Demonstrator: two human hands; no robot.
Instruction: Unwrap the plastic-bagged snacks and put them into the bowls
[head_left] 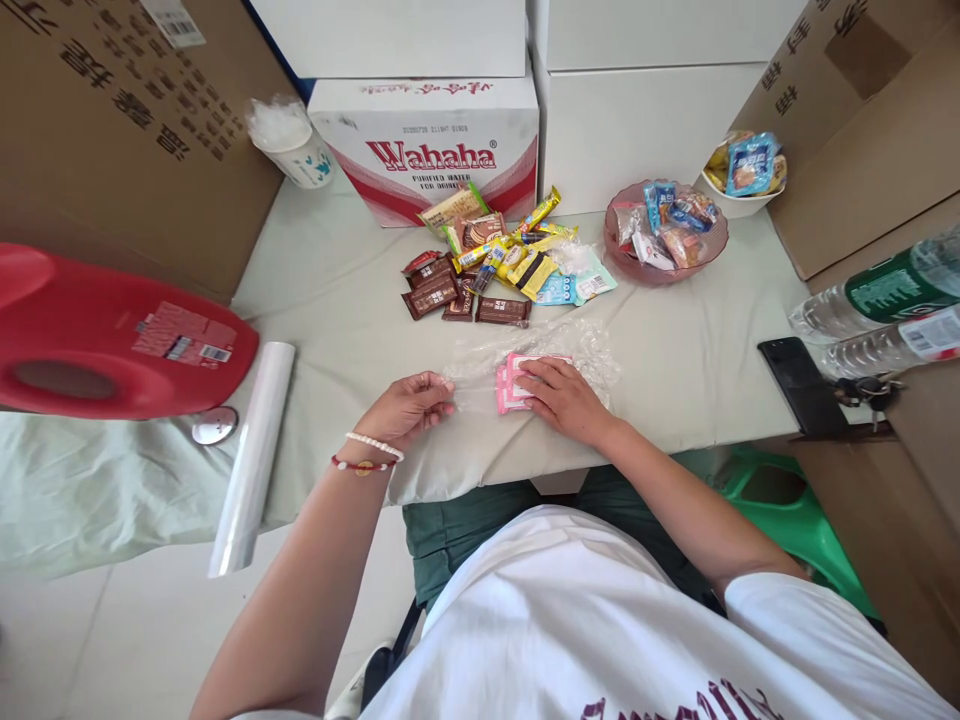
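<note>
A clear plastic bag (577,345) lies flat on the pale table cover (337,300) in front of me. My left hand (409,405) has its fingers closed, pinching the bag's left edge. My right hand (562,395) rests flat on pink snack packets (512,380) that lie at the bag; whether they are inside it I cannot tell. Behind them sits a pile of wrapped snacks (495,265), brown, yellow and light blue.
A pink bowl (664,270) and a white bowl (739,205) hold more snacks at the back right. A roll of clear film (251,455) and a red jug (112,340) lie left. A phone (799,385), bottles (885,290) and cartons (427,150) ring the table.
</note>
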